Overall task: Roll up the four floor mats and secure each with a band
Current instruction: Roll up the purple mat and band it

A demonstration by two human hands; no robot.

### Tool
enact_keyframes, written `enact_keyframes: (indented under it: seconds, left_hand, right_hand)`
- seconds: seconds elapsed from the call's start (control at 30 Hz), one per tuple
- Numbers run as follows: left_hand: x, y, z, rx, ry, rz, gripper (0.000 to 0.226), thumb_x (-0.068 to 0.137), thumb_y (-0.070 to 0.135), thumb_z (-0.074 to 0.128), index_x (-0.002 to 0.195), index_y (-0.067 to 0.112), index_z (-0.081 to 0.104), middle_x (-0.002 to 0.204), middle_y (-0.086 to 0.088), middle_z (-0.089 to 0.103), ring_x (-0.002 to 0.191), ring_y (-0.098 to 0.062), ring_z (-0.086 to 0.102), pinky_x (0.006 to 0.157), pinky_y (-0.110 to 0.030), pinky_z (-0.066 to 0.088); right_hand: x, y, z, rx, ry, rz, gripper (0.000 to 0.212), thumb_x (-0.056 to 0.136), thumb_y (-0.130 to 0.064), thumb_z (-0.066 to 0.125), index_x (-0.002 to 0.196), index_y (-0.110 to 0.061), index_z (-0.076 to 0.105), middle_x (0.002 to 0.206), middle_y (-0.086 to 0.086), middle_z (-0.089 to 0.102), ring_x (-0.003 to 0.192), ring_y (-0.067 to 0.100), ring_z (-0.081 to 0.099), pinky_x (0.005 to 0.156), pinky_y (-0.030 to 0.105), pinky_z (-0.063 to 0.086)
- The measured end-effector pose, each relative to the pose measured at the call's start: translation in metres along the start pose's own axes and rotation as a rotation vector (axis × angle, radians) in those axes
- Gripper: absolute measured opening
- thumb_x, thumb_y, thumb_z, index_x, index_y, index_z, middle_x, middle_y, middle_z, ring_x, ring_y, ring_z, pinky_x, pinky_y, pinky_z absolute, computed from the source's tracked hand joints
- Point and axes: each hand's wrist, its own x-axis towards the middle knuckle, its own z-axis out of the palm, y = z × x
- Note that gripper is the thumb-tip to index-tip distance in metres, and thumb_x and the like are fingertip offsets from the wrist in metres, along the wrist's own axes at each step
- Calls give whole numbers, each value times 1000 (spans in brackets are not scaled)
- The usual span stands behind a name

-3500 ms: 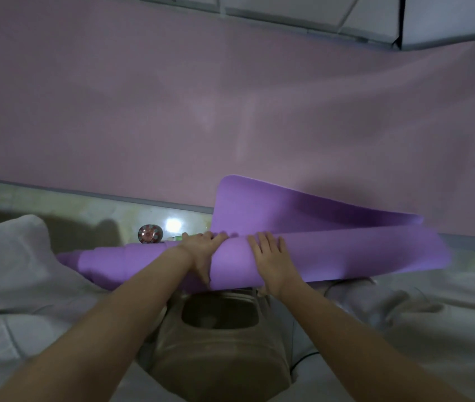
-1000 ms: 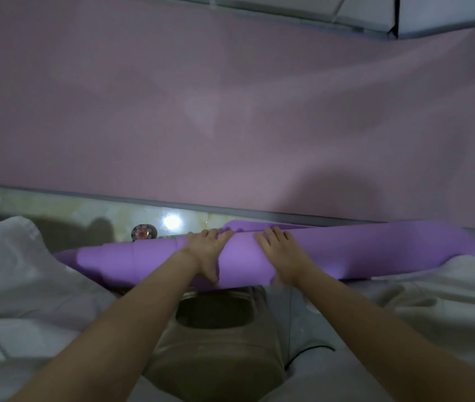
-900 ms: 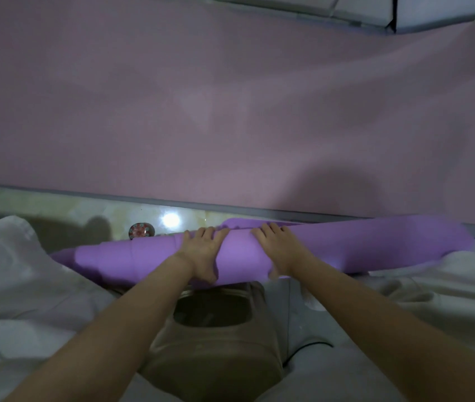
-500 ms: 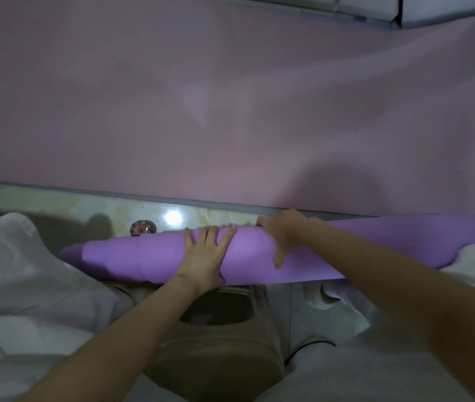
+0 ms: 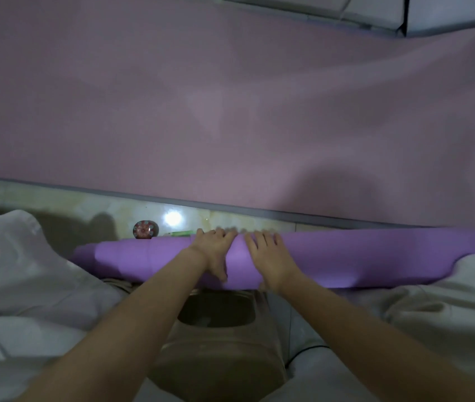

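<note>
A purple floor mat (image 5: 361, 253) lies rolled into a long tube across my lap, running left to right. My left hand (image 5: 214, 252) and my right hand (image 5: 269, 256) press side by side on the middle of the roll, fingers curled over its top. The left end of the roll shows uneven, stepped layers. A large pink mat (image 5: 230, 111) lies flat on the floor just beyond. A thin green object (image 5: 181, 233), perhaps a band, peeks out behind the roll near my left hand.
A small round patterned object (image 5: 145, 229) sits on the shiny tiled floor (image 5: 56, 203) behind the roll's left part. My knees in pale trousers (image 5: 21, 274) flank the roll. Tiled floor or wall edge shows at the top right (image 5: 448, 13).
The loose flap of the purple mat has been rolled in, making a full tube. My right hand briefly reached over the roll's far side, then came back beside the left hand on top.
</note>
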Motion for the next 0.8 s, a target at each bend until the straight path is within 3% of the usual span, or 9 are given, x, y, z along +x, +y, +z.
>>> enact_keyframes:
  seconds: [0.17,0.27,0.43,0.57,0.7,0.77,0.8]
  left_hand:
    - [-16,-8,28,-114,116,-66,111,72,37,75,151,21,-1,153,-8,17,141,-26,19,109,-46,21]
    - [-34,-9,46,-127,161,-207,105,81,36,68,151,21,-9,157,-12,5,144,-31,9,111,-51,20]
    - [-48,-17,61,-276,202,-317,92,90,41,58,151,24,-9,158,-9,5,145,-29,7,110,-50,23]
    - [-42,-24,59,-324,199,-304,84,89,40,59,152,27,4,159,-6,9,145,-27,9,111,-47,25]
    - [-37,-27,59,-289,179,-304,85,89,43,59,152,29,3,159,-3,8,145,-26,8,112,-46,24]
    - [-34,-33,57,-256,156,-288,90,87,44,61,151,32,-1,159,-3,6,145,-26,8,112,-47,23]
    - [-32,-36,56,-248,137,-279,93,85,45,63,151,33,-2,159,-2,4,145,-26,7,111,-47,22]
  right_hand:
    - [31,16,-11,32,-107,-56,106,63,-39,84,142,-5,22,136,15,41,121,29,43,103,39,34]
    - [47,25,-20,90,-196,-79,106,57,-42,87,137,-7,28,131,15,48,116,29,50,99,39,40]
    - [69,27,-28,101,-316,-38,109,52,-41,89,137,-9,29,132,14,49,116,32,52,99,45,44]
    - [58,13,-17,-70,-265,-14,117,62,-45,83,145,-1,14,142,17,33,129,33,36,109,47,29]
    - [39,10,1,-68,-122,11,121,67,-45,79,148,0,2,151,21,15,138,35,20,114,49,15]
    - [33,-1,8,-83,-81,59,119,65,-40,81,148,3,8,151,26,18,138,41,23,111,56,18]
    - [32,-8,15,-73,-89,95,113,59,-36,84,145,4,24,146,29,31,133,46,34,106,59,27]
